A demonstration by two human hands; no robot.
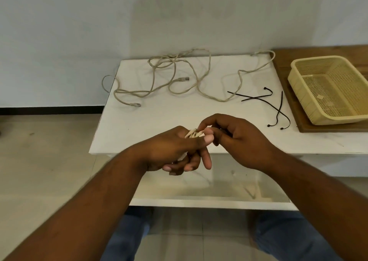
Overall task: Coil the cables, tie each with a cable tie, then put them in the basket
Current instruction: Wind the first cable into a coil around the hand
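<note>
Cream-coloured cable coil (194, 134) sits gripped in the left hand (173, 149) while the right hand (237, 139) pinches its strands; tying seems in hand, next needing a thin black cable tie (253, 98) cinched round.

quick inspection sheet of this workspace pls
surface: white table, wooden board at its right
job's things: three black cable ties on the table; yellow basket on the board, nothing in it
clutter: nothing seen
hands: left hand grips a coiled cable; right hand pinches at its top
cables: loose beige cables sprawled uncoiled over the table's far side
surroundings: pale wall, tiled floor
</note>
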